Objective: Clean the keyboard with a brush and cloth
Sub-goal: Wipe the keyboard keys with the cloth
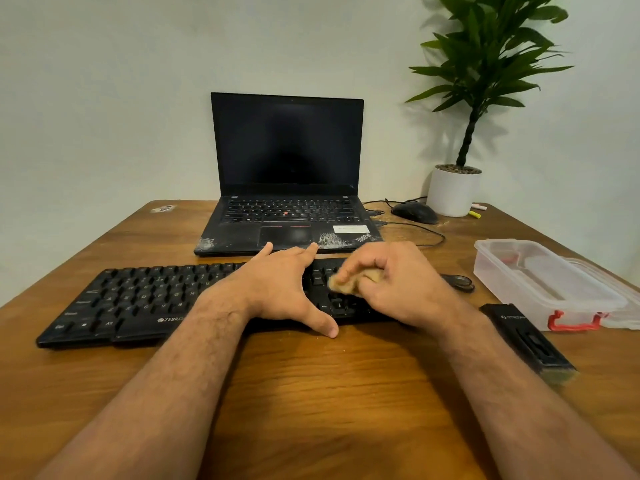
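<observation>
Keyboard lies flat on the wooden table, just in front of the open laptop; we note it as black and full-width, with white legends on the keys and a pale brand mark reading "ZEBR…" on its front lip, the rest of the word hidden by the forearm. Its left end sits nearer us than its right, so the body runs at a slight slant across the table. We see a few pale crumbs on the wood just before its front edge. Our left hand rests on the middle of the keys, fingers straight and spread, thumb stretched down over the front edge onto the table. Our right hand is curled round a tan cloth, bunched into a wad and pressed against the keys near the arrow cluster; the cloth and fingertips are blurred. The right end of the keyboard is covered by this hand. A black brush with pale bristles at its near end lies on the table to the right, apart from the keyboard. Beyond it stands a clear plastic box with a red latch. A black mouse and a potted plant in a white pot sit at the far right, beside the laptop, whose screen is dark.
</observation>
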{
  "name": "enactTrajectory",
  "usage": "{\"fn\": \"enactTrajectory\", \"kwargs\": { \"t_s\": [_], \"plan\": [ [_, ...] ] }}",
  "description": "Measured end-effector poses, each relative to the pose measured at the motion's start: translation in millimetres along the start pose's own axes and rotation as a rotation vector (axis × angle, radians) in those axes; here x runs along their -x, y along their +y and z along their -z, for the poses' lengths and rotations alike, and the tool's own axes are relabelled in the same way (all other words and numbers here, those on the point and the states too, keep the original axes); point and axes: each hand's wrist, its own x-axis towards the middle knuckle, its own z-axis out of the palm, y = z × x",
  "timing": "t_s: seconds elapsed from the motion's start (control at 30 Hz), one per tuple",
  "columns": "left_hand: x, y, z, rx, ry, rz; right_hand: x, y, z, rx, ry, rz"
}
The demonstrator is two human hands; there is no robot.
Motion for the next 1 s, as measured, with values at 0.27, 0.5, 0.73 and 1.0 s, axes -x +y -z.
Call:
{"fn": "enactTrajectory", "kwargs": {
  "t_s": [0.27, 0.5, 0.73, 1.0],
  "plan": [
    [2.3, 1.3, 0.3, 0.042, 0.009, 0.003, -27.0, 2.9, -7.4, 0.315, 0.244, -0.049],
    [0.2, 4.2, 3.7, 0.017, -0.017, 0.007, -42.0, 8.8, -16.1, 0.377, 0.085, -0.167],
    [0.8, 9.7, 4.8, 0.021, -0.029, 0.004, -24.9, 18.6, 3.7, 0.288, 0.128, -0.145],
    [4.6, 12.3, 5.5, 0.028, -0.031, 0.006, -28.2, 37.2, 12.3, 0.357, 0.275, -0.305]
  ]
}}
